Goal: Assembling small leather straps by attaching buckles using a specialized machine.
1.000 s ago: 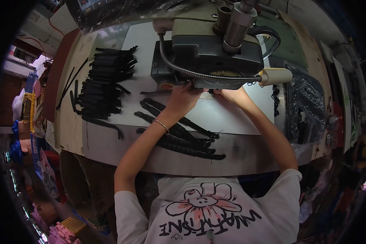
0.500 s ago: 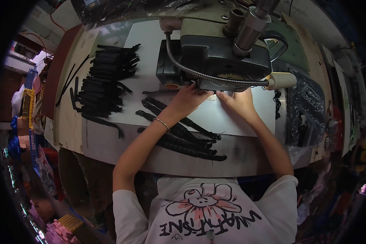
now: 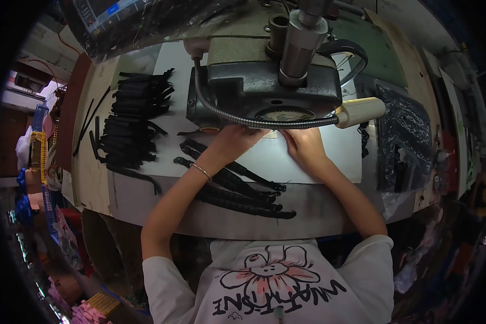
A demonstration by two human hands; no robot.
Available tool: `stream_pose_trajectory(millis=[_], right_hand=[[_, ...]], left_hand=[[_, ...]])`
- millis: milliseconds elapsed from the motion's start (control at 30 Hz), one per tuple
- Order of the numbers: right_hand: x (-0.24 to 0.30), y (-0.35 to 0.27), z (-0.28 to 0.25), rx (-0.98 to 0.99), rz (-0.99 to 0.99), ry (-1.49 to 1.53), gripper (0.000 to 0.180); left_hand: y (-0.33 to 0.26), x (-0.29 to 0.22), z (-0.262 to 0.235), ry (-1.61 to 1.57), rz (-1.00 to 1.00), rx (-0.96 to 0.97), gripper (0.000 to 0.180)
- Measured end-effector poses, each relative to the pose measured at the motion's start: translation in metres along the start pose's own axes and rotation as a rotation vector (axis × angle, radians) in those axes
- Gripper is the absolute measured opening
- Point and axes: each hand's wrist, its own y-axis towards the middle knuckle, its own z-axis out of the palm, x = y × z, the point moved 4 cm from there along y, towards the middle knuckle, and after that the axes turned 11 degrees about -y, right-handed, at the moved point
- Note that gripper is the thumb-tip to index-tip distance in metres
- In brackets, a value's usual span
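My left hand is under the front edge of a sewing machine head. Its fingers look pressed together, their tips hidden by the machine. Just across from it, my right hand has its fingers curled in and its thumb toward the left hand. Whatever the two hands pinch is lost in the shadow below the head. A small pale plate shows between them. Several ribbed black fabric straps lie by my left forearm, and a thick pile of similar straps sits farther left.
A lamp on a bendy metal neck crosses the machine's front. Thin black strips lie at the far left. At right is a clear plastic bag with dark contents. A plastic-covered screen stands at the back left.
The whole view has shifted, so machine and table sit lower and farther left, and more of the screen shows. My right fingers look more curled. Both hands stay at the machine.
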Motion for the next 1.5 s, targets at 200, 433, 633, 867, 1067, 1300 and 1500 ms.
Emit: stream_pose_trajectory(millis=[200, 433, 633, 867, 1067, 1300, 1500], right_hand=[[-0.002, -0.002, 0.004, 0.023, 0.012, 0.01, 0.019], [-0.003, -0.004, 0.0, -0.039, 0.013, 0.008, 0.012], [-0.006, 0.0, 0.003, 0.013, 0.035, -0.018, 0.01], [-0.004, -0.001, 0.001, -0.028, 0.024, -0.02, 0.011], [-0.009, -0.003, 0.008, 0.058, 0.067, -0.013, 0.009], [-0.004, -0.005, 0.005, -0.026, 0.025, 0.014, 0.015], [-0.009, -0.004, 0.001, 0.031, 0.062, 0.049, 0.016]], left_hand=[[0.003, -0.017, -0.004, 0.182, 0.059, 0.036, 0.033], [0.006, -0.047, 0.011, 0.452, -0.124, 0.185, 0.042], [0.002, -0.036, 0.004, 0.233, -0.14, 0.064, 0.043], [-0.004, -0.031, 0.005, 0.016, -0.285, 0.134, 0.055], [-0.001, -0.03, 0.0, 0.048, -0.254, 0.118, 0.052], [-0.006, -0.031, -0.002, 0.006, -0.205, 0.037, 0.05], [-0.005, -0.031, -0.007, -0.085, -0.257, 0.063, 0.048]])
